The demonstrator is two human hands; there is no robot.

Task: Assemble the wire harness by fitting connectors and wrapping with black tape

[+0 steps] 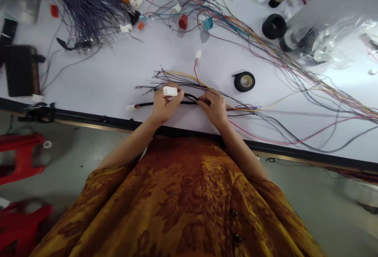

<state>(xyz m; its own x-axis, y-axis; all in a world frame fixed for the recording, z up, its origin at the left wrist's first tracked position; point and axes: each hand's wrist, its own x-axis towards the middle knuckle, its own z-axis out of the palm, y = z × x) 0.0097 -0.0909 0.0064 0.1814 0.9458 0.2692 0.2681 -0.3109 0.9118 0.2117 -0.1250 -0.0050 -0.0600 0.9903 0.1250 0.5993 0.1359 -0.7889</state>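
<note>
- A white rectangular plastic connector (170, 91) is apparently gripped by the curled left hand (163, 107), above the white tabletop (109, 75).
- Thin black cable strands (191, 97) are pinched between the right hand's (217, 109) thumb and fingers.
- Twisting is best avoided by light, even tension.
- A black tape roll (245, 81) is seen beyond the right hand.

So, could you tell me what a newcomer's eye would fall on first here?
Probably the dense fan of dark purple wires at the table's upper left. Next, perhaps, the white connector at the left hand, and the black tape roll lying beyond the right hand.
</note>
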